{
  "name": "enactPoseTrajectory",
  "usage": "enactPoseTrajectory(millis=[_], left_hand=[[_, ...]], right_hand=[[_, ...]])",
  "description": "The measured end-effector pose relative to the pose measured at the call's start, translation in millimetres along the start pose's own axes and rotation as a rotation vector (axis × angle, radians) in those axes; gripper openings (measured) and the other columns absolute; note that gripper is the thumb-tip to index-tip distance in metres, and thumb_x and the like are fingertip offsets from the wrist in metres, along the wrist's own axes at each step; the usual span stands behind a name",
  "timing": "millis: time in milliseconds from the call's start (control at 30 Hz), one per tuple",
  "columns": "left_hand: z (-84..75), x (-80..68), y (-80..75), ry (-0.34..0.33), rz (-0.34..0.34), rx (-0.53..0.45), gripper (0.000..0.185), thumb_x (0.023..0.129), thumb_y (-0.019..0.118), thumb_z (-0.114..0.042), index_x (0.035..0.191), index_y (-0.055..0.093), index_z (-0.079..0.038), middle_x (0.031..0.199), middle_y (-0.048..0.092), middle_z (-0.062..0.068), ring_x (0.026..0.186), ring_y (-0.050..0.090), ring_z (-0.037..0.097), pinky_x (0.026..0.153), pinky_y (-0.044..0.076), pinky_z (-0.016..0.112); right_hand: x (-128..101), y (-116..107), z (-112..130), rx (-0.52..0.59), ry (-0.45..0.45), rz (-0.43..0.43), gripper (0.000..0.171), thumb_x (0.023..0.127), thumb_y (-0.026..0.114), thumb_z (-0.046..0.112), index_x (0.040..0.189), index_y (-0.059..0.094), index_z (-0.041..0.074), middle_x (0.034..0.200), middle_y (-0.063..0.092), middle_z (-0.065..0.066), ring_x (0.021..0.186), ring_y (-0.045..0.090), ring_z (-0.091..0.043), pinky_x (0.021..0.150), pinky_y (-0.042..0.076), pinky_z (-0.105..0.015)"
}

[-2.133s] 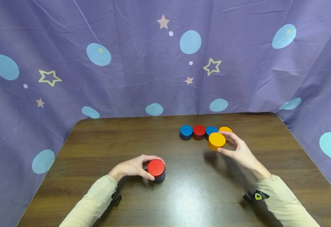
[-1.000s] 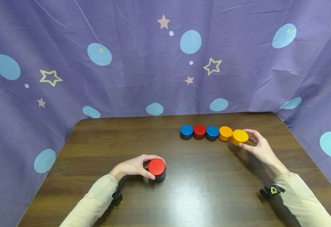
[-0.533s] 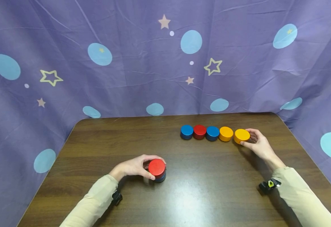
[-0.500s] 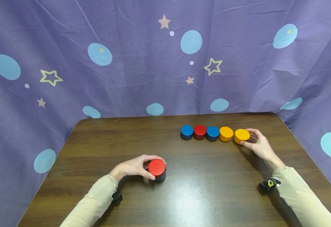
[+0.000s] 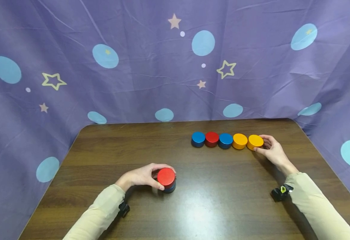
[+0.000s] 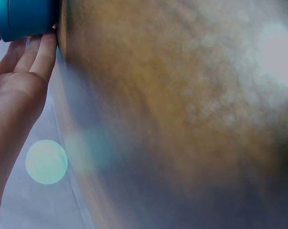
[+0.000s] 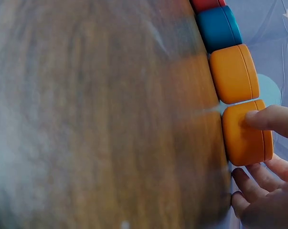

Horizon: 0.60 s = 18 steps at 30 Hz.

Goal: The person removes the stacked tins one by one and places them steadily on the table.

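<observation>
In the head view my left hand (image 5: 146, 176) grips a red round tin (image 5: 166, 177) stacked on a blue tin (image 5: 170, 188), left of the table's middle. The left wrist view shows its fingers against the side of the blue tin (image 6: 29, 19). My right hand (image 5: 275, 153) pinches a yellow-orange tin (image 5: 255, 141) at the right end of a row. Thumb and fingers lie on opposite sides of that tin (image 7: 244, 138) in the right wrist view, where its base meets the table. A second yellow-orange tin (image 5: 239, 141) stands just left of it, a thin gap between.
Farther left, the row goes on with a blue tin (image 5: 225, 141), a red tin (image 5: 212, 139) and another blue tin (image 5: 198, 139). The wooden table (image 5: 118, 143) ends at a purple patterned curtain (image 5: 139, 66) behind the row.
My right hand has carried the yellow-orange tin from in front of the row to its right end and lowered it, then closed most of the gap. The left hand stays put.
</observation>
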<state>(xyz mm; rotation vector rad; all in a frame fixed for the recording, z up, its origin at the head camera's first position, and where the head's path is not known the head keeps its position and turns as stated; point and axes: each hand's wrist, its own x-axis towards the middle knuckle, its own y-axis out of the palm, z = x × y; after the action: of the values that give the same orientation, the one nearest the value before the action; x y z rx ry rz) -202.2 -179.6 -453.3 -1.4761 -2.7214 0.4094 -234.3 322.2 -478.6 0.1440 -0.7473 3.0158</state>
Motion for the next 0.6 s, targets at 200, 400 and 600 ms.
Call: enactPoseTrajectory(millis=[200,400,600], left_hand=[[-0.2,-0.6,-0.1,0.004,0.004,-0.003,0.059,0.08,0.079,-0.012,0.132,0.054,-0.004,0.124,0.06,0.005,0.117,0.052,0.019,0.102,0.039,0.032],[1.4,-0.5,0.1,0.013,0.008,-0.011,0.058,0.08,0.078,-0.01,0.132,0.053,-0.002,0.124,0.06,0.006,0.116,0.053,0.018,0.101,0.039,0.031],[1.1,-0.2,0.8,0.025,0.015,-0.022,0.058,0.08,0.078,-0.009,0.132,0.053,-0.002,0.124,0.06,0.007,0.116,0.053,0.019,0.101,0.04,0.031]], right_hand=[[-0.4,1.0,2.7,0.017,-0.016,0.009,0.062,0.087,0.068,0.0,0.138,0.035,-0.011,0.131,0.047,-0.034,0.104,0.048,-0.004,0.084,0.039,-0.009],[-0.9,0.8,4.3,0.006,0.0,0.026,0.064,0.088,0.068,0.003,0.141,0.034,-0.01,0.135,0.045,-0.034,0.121,0.045,-0.04,0.087,0.039,-0.012],[-1.4,-1.0,5.1,0.02,0.011,0.045,0.066,0.09,0.067,0.005,0.143,0.031,-0.009,0.14,0.04,-0.034,0.127,0.037,-0.049,0.09,0.038,-0.009]])
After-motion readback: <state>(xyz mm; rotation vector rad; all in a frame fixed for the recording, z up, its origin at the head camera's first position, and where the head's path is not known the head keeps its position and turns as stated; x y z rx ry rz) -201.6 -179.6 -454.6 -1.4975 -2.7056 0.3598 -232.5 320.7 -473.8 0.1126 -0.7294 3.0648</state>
